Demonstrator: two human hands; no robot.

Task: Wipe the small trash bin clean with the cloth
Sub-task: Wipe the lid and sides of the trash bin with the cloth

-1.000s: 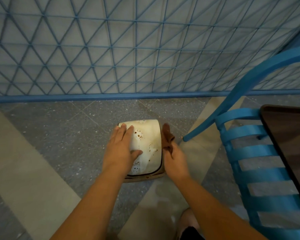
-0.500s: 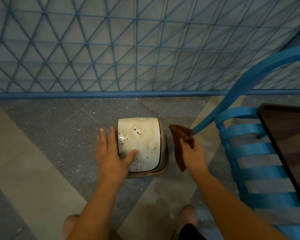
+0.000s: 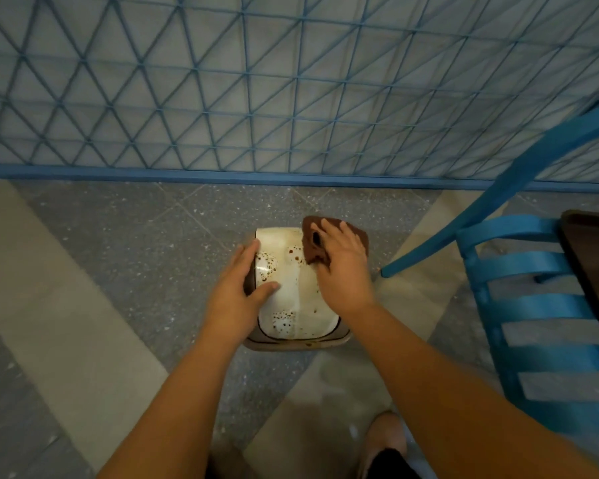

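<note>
Our left hand [image 3: 237, 292] lies flat, fingers straight, against the left side of the small cream glossy trash bin with brown speckled stains [image 3: 291, 288] on the grey terrazzo floor [image 3: 125, 243]. Our right hand [image 3: 343, 267] presses the crumpled brown cloth [image 3: 313, 248] onto its far right corner, fingers spread.
</note>
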